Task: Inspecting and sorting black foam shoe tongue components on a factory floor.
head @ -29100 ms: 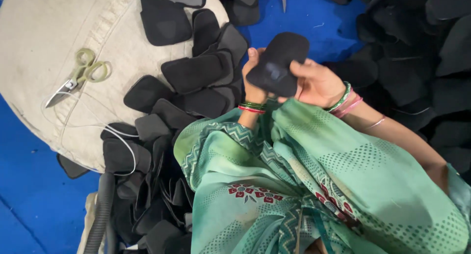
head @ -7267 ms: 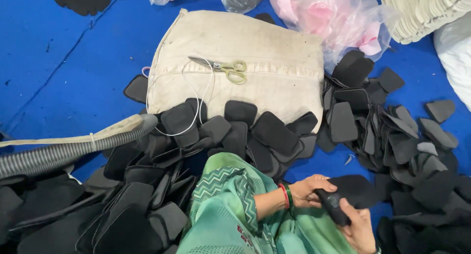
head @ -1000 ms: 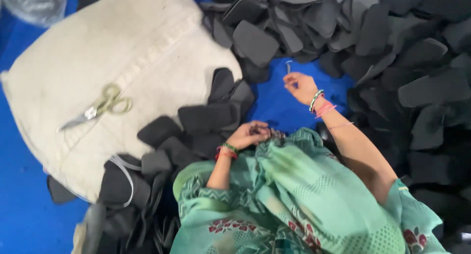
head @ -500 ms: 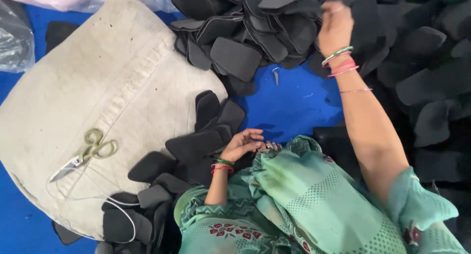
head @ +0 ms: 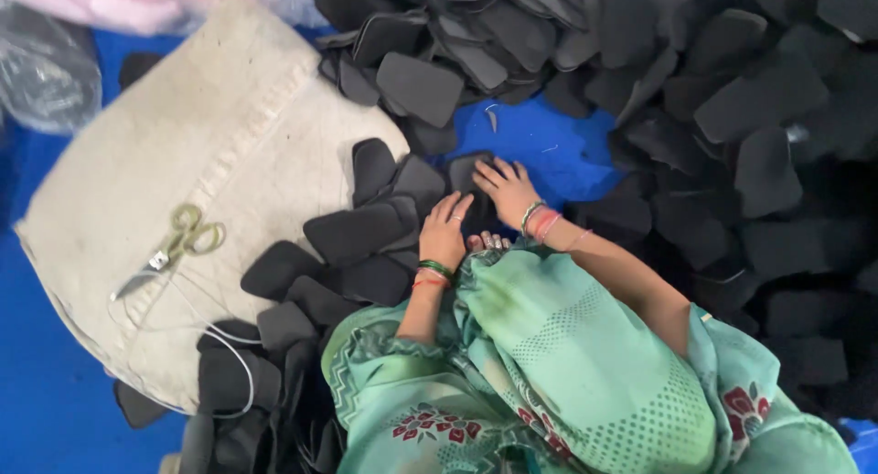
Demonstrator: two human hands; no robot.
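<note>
Both hands now rest together on one black foam piece (head: 468,177) lying flat on the blue floor sheet (head: 558,149), just in front of the person's knees. Half a second ago the right hand (head: 506,188) was stretched far out into the heap of black foam pieces (head: 732,99); it has since come back in and lies palm-down with fingers spread on the far edge of the piece. The left hand (head: 445,236) lies just beside it, also flat, fingers extended over the near edge. Neither hand is clenched: both press on the piece without closing around it.

Judged from this, the reach into the heap is finished and one piece has been brought to the working spot, where it is being flattened or positioned.

To the left of the hands, overlapping foam pieces form a row (head: 357,236) along the edge of the beige cloth pad (head: 219,135). The scissors (head: 169,250) lie on that pad, well apart from both hands.
</note>
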